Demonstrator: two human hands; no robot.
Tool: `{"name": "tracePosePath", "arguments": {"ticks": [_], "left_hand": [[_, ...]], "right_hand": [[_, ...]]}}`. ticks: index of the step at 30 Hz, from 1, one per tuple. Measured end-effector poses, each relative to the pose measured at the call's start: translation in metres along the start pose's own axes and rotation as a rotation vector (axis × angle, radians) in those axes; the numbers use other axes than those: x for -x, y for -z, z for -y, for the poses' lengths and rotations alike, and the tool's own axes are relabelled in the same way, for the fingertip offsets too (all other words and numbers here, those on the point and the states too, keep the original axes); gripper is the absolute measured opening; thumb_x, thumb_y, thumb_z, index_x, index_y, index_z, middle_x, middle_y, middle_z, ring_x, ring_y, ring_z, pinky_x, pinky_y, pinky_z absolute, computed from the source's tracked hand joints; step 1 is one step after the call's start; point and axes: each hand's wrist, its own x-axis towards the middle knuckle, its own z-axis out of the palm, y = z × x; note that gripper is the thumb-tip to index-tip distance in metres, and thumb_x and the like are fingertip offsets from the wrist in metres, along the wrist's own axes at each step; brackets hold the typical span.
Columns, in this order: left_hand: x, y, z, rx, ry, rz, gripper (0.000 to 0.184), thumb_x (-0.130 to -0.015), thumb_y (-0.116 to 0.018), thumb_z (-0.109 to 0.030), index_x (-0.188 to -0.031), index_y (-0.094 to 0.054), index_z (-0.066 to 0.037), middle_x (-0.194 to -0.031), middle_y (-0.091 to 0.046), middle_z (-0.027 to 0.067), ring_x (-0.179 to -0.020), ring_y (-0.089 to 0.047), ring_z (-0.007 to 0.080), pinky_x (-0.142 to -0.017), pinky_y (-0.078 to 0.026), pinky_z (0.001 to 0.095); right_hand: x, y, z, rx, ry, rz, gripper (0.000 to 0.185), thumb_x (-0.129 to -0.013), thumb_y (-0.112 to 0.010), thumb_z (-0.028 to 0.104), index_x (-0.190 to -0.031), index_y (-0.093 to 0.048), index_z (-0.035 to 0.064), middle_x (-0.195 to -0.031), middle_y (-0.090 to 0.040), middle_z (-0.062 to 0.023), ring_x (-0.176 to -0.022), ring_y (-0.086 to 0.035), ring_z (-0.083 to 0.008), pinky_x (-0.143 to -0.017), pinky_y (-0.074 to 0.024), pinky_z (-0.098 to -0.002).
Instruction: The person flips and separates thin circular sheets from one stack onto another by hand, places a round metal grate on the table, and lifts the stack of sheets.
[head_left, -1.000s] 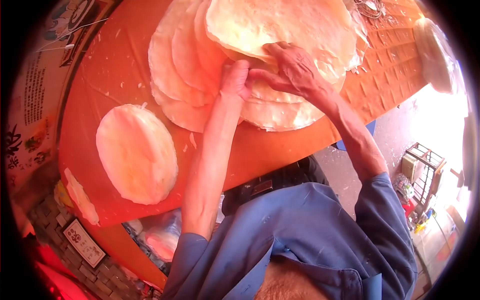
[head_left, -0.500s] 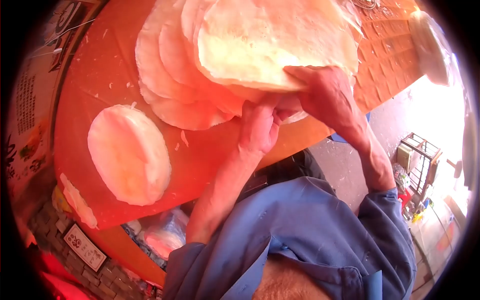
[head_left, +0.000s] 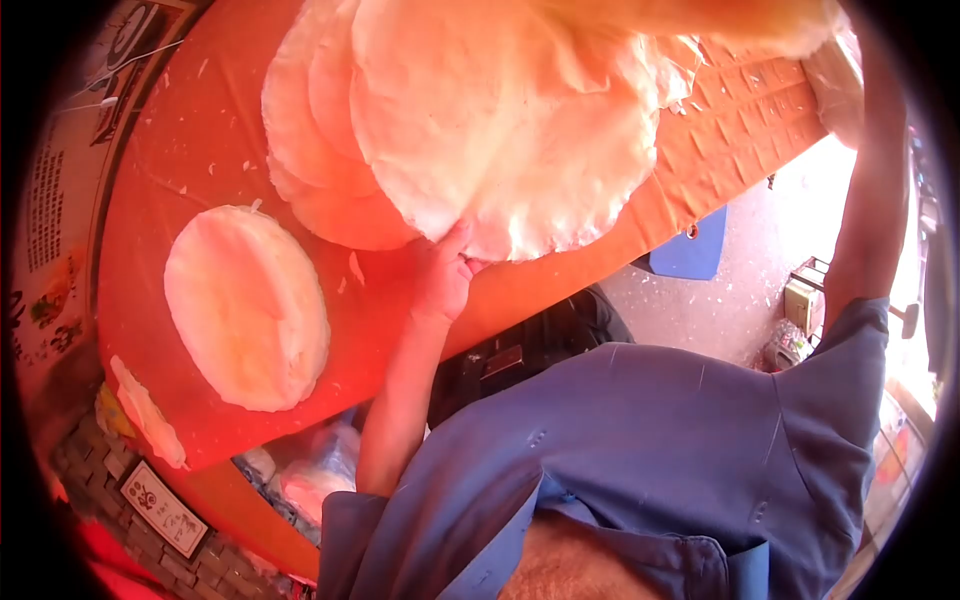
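Note:
Thin round pale sheets [head_left: 500, 130] like dough wrappers lie overlapped in a stack on the orange-covered table [head_left: 400, 290]. My left hand [head_left: 445, 275] is closed at the near edge of the top sheet, thumb above and fingers curled beneath. A lifted sheet [head_left: 730, 22] stretches across the top of the view, partly cut off and slightly blurred. My right forearm [head_left: 870, 200] reaches up along the right side, close to that sheet's end. The right hand itself lies beyond the visible edge.
To the left sits a thicker oval pile of pale sheets [head_left: 245, 305]. A narrow scrap [head_left: 148, 410] lies at the table's left corner. Below the table are a blue stool-like object [head_left: 690, 245], a black bag [head_left: 510, 360] and plastic bags [head_left: 325, 465]. Small flakes are scattered about.
My right hand has swung up and right, out of view, and one sheet is now raised and folded back at the top. My left hand has shifted left to another sheet's edge.

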Motion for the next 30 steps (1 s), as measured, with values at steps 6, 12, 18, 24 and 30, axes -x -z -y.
{"name": "tracePosePath", "arguments": {"ticks": [6, 12, 18, 24, 30], "left_hand": [[-0.002, 0.021, 0.001, -0.091, -0.007, -0.013, 0.021, -0.094, -0.056, -0.018, -0.111, -0.061, -0.006, -0.101, -0.066, 0.0054, -0.082, -0.065, 0.0182, -0.065, -0.053, 0.0308], [0.017, 0.021, 0.013, 0.009, -0.162, 0.132, 0.027, -0.098, -0.049, -0.023, -0.116, -0.057, -0.004, -0.108, -0.065, 0.0094, -0.090, -0.067, 0.0197, -0.072, -0.057, 0.0340], [0.031, 0.021, 0.014, -0.101, -0.164, 0.156, 0.036, -0.101, -0.041, -0.028, -0.121, -0.052, 0.000, -0.112, -0.064, 0.0134, -0.095, -0.066, 0.0234, -0.080, -0.057, 0.0401], [0.038, 0.009, 0.013, -0.090, -0.175, 0.170, 0.036, -0.102, -0.036, -0.028, -0.109, -0.055, 0.002, -0.096, -0.064, 0.0109, -0.080, -0.065, 0.0195, -0.075, -0.057, 0.0345], [0.042, 0.005, 0.011, -0.019, -0.175, 0.104, 0.031, -0.101, -0.039, -0.024, -0.122, -0.047, -0.004, -0.101, -0.061, 0.0090, -0.082, -0.063, 0.0165, -0.074, -0.055, 0.0334]], "right_hand": [[0.045, 0.013, 0.063, 0.290, 0.140, -0.006, 0.037, -0.082, -0.070, 0.029, -0.107, -0.062, 0.0033, -0.103, -0.061, -0.0137, -0.097, -0.060, -0.0299, -0.085, -0.0486, -0.0390], [0.188, -0.047, 0.165, -0.111, 0.238, 0.677, 0.005, -0.073, -0.059, 0.006, -0.075, -0.063, 0.0046, -0.063, -0.060, -0.0176, -0.059, -0.060, -0.0367, -0.056, -0.0476, -0.0455], [0.237, -0.070, 0.200, -0.319, 0.247, 0.848, 0.007, -0.069, -0.058, 0.006, -0.070, -0.063, 0.0023, -0.062, -0.060, -0.0201, -0.060, -0.063, -0.0374, -0.055, -0.0490, -0.0458], [0.277, -0.088, 0.217, -0.437, 0.281, 0.905, 0.010, -0.071, -0.062, 0.012, -0.075, -0.063, 0.0021, -0.066, -0.062, -0.0199, -0.062, -0.063, -0.0386, -0.057, -0.0491, -0.0451], [0.258, -0.082, 0.237, -0.401, 0.308, 0.962, 0.021, -0.076, -0.063, 0.018, -0.087, -0.062, 0.0000, -0.066, -0.062, -0.0205, -0.062, -0.064, -0.0383, -0.056, -0.0484, -0.0452]]}}
